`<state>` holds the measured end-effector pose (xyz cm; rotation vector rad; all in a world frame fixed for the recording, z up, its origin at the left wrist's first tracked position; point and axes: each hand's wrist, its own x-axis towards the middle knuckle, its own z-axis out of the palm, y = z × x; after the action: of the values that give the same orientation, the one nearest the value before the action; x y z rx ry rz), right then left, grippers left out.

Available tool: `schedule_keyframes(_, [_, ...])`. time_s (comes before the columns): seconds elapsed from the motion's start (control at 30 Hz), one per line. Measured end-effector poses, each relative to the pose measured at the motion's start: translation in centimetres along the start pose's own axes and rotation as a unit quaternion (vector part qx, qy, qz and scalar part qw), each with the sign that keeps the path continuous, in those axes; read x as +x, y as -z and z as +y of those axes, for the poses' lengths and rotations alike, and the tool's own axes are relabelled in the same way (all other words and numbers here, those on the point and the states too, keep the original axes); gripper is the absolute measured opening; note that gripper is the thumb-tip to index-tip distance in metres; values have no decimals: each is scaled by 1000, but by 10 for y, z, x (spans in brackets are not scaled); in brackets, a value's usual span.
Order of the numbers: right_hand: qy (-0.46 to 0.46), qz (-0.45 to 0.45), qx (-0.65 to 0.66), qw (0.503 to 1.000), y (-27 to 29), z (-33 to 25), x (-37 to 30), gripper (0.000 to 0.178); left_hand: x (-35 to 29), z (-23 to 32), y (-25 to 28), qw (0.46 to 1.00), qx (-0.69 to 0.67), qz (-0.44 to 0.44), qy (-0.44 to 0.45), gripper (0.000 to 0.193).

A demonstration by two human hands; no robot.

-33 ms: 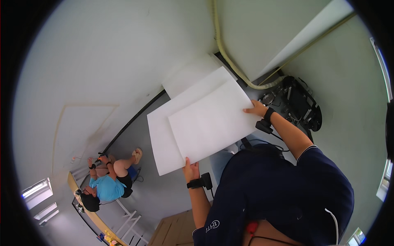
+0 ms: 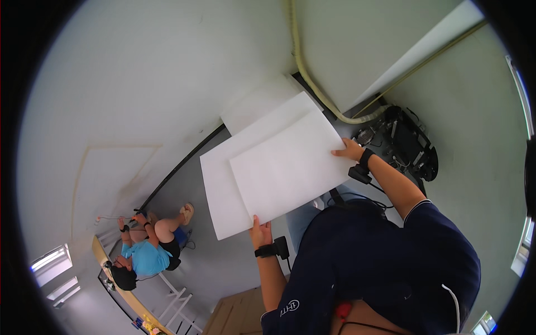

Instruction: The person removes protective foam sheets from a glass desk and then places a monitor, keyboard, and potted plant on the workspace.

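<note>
Above the floor (image 2: 206, 223), a smaller white sheet (image 2: 287, 164) overlaps a larger white sheet (image 2: 216, 181). The left hand (image 2: 261, 233) has its fingers pinching the smaller one's near left corner; the right hand (image 2: 350, 150), its right edge. The navy shirt (image 2: 385, 262) bears pale lettering.

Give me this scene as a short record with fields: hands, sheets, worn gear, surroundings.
Left hand: grips the near edge of the upper white sheet, thumb on top
Right hand: grips the sheet's right side, thumb on top
Sheets: upper one overlaps a lower white sheet, which shows along the left and far sides
Worn gear: black wrist strap on each arm
Left side: person in light-blue top, seated
Right side: black equipment
Far side: pale hose along the wall
</note>
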<state>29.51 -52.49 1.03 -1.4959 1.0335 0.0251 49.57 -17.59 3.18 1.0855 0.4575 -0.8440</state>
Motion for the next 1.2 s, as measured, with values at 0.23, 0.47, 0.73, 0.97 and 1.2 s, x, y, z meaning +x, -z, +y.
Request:
schedule_keyframes(0.23, [-43, 33, -64, 996, 16, 4, 68, 61, 95, -12, -21, 996, 35, 1, 79, 53])
schedule_keyframes(0.47, [-44, 77, -95, 991, 34, 43, 157, 62, 171, -30, -57, 969, 135, 97, 185, 52])
schedule_keyframes(0.73, [-63, 62, -74, 993, 61, 105, 268, 68, 265, -93, -81, 936, 241, 157, 201, 53])
schedule_keyframes(0.97, [-98, 66, -33, 992, 68, 160, 374, 75, 363, -162, -86, 926, 185, 233, 232, 45])
schedule_keyframes(1.2, [-80, 79, -39, 993, 61, 201, 411, 68, 398, -190, -92, 903, 210, 269, 260, 46])
